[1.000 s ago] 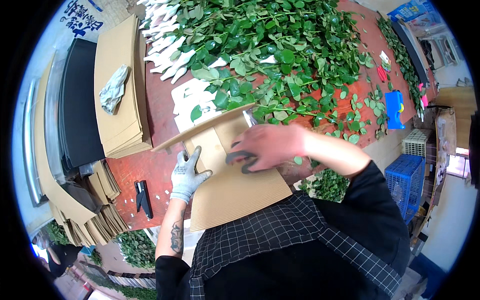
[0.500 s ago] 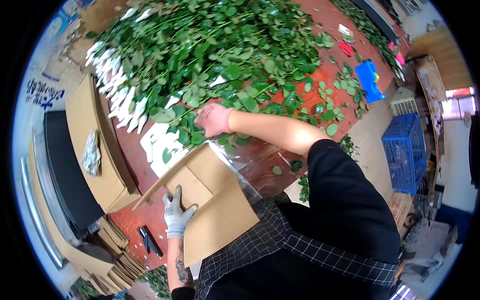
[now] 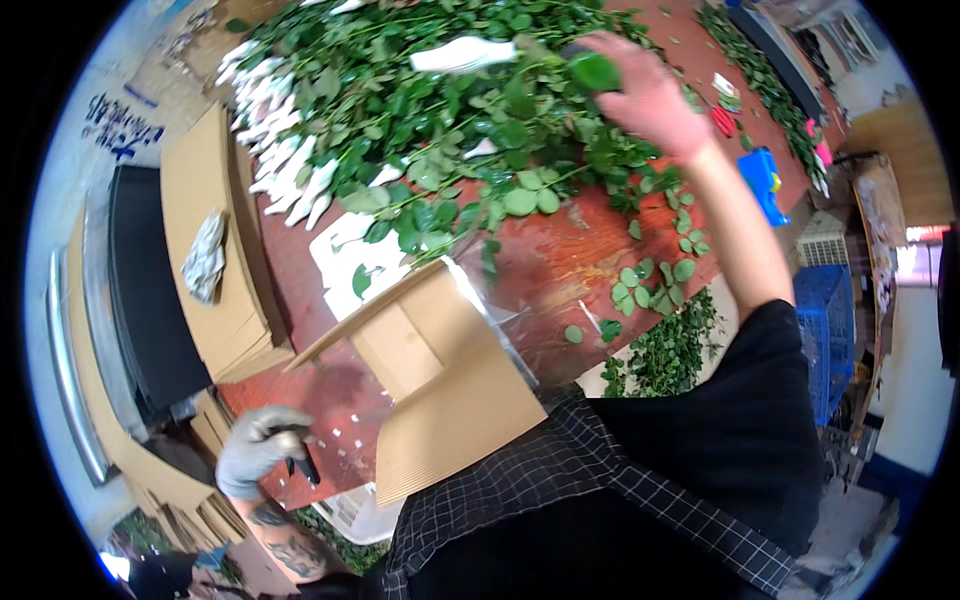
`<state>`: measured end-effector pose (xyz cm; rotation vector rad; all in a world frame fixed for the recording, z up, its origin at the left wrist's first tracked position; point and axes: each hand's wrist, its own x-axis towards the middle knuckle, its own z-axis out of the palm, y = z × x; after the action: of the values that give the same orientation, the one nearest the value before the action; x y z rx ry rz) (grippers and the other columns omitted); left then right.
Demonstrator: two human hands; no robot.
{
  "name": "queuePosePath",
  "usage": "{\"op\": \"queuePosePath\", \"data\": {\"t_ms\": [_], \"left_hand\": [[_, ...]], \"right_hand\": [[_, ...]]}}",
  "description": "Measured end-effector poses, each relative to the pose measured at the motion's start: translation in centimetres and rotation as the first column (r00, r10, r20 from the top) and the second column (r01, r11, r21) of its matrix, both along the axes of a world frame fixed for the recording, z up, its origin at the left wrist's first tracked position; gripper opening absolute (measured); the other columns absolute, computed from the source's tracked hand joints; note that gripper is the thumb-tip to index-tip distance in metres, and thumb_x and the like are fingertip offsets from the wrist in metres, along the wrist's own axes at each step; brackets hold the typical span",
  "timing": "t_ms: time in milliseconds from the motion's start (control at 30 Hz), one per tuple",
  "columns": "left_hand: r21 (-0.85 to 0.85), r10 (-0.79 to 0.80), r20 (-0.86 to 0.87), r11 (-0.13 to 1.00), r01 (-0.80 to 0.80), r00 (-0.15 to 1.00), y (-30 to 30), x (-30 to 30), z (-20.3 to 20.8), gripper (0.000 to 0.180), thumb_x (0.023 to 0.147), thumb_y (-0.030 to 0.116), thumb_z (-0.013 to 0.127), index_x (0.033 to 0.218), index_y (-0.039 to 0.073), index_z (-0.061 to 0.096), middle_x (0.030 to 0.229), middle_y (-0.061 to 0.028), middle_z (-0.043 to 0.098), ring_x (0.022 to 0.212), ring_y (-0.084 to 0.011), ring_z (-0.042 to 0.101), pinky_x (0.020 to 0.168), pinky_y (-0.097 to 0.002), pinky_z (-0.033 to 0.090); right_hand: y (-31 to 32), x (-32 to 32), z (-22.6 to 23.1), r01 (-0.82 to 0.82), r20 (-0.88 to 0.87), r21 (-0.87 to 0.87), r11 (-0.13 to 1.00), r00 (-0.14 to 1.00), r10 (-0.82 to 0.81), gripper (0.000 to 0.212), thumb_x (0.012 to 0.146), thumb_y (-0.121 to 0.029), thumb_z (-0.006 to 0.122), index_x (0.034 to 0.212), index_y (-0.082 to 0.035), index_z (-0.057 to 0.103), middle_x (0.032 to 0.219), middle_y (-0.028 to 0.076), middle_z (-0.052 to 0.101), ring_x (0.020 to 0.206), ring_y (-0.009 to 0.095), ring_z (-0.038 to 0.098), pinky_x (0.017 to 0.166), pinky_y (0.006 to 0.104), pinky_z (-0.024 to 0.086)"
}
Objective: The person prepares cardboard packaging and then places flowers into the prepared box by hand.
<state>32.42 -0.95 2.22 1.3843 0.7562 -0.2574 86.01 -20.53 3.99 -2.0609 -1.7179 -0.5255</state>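
Note:
My left hand [image 3: 262, 450], in a grey glove, is closed around a black stapler-like tool [image 3: 305, 466] at the table's left front; the glove covers much of the tool. Far out over the leaves, my right hand [image 3: 645, 95] in a pink glove grips a leafy rose stem. A blurred white-sleeved rose head [image 3: 462, 55] points left from that stem. Folded brown corrugated cardboard [image 3: 465, 400] lies at the near edge against my apron, touched by neither hand. Clear plastic film [image 3: 485, 305] shows along its right edge.
Leafy stems [image 3: 400, 110] with white-sleeved heads [image 3: 290, 170] heap across the red table [image 3: 560, 250]. Cardboard sheets [image 3: 215, 270] stack at the left, a crumpled glove [image 3: 205, 258] on top. A blue tool [image 3: 762, 185] and red-handled scissors [image 3: 722, 120] lie right. A blue crate [image 3: 825, 340] stands beyond.
My left hand has let go of the cardboard and moved down-left onto the black tool. My right hand has swung out to the far right and lifted a rose from the heap.

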Motion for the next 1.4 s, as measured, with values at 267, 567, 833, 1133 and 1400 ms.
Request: {"op": "queuePosePath", "data": {"t_ms": [267, 567, 833, 1133, 1400], "left_hand": [[0.469, -0.056, 0.144, 0.883, -0.018, 0.988, 9.4, 10.6, -2.1, 0.030, 0.089, 0.019, 0.056, 0.109, -0.003, 0.060, 0.096, -0.0057, 0.061, 0.083, -0.0143, 0.058, 0.075, -0.0261, 0.047], [0.789, -0.660, -0.166, 0.357, 0.501, 0.732, 6.1, 18.1, -16.2, 0.039, 0.077, 0.031, 0.062, 0.112, 0.012, 0.063, 0.102, -0.0124, 0.060, 0.101, -0.0303, 0.057, 0.091, -0.0401, 0.043], [0.881, -0.720, -0.108, 0.250, 0.401, 0.685, 5.2, 19.9, -16.2, 0.029, 0.071, 0.031, 0.064, 0.094, 0.014, 0.067, 0.101, -0.0078, 0.058, 0.097, -0.0277, 0.056, 0.086, -0.0414, 0.043], [0.902, -0.793, -0.276, -0.019, 0.431, 0.543, 4.4, 23.7, -16.3, 0.022, 0.073, 0.028, 0.057, 0.075, 0.007, 0.065, 0.102, -0.0164, 0.058, 0.097, -0.0344, 0.053, 0.086, -0.0427, 0.043], [0.314, -0.645, 0.090, 0.741, 0.593, 0.759, 9.7, 27.1, -8.3, 0.021, 0.083, 0.016, 0.050, 0.086, -0.002, 0.060, 0.082, -0.0076, 0.061, 0.079, -0.0193, 0.059, 0.072, -0.0329, 0.048]], "right_hand": [[4.0, -4.7, -6.1, -0.219, -0.229, -0.497, 0.840, 0.966, 0.116, 0.053, 0.070, -0.011, 0.061, 0.123, -0.006, 0.054, 0.125, 0.016, 0.054, 0.107, 0.033, 0.057, 0.094, 0.0394, 0.045], [6.3, -6.2, -13.5, -0.295, -0.228, -0.591, 0.751, 0.954, 0.196, 0.047, 0.071, -0.012, 0.061, 0.118, -0.010, 0.057, 0.117, 0.013, 0.056, 0.100, 0.031, 0.058, 0.087, 0.0386, 0.047], [4.8, -5.3, -12.3, -0.212, -0.246, -0.547, 0.810, 0.965, 0.086, 0.048, 0.069, -0.011, 0.060, 0.118, -0.007, 0.059, 0.117, 0.017, 0.058, 0.104, 0.035, 0.057, 0.093, 0.0402, 0.045], [3.5, -5.2, -11.0, -0.139, -0.185, -0.560, 0.817, 0.982, 0.040, 0.047, 0.067, -0.013, 0.061, 0.114, -0.008, 0.060, 0.114, 0.016, 0.057, 0.100, 0.032, 0.059, 0.087, 0.0395, 0.047], [-6.0, -2.9, -10.9, 0.022, -0.161, -0.367, 0.930, 0.983, -0.087, 0.043, 0.067, -0.014, 0.060, 0.110, -0.011, 0.059, 0.113, 0.012, 0.057, 0.096, 0.031, 0.060, 0.082, 0.0399, 0.050]]}}
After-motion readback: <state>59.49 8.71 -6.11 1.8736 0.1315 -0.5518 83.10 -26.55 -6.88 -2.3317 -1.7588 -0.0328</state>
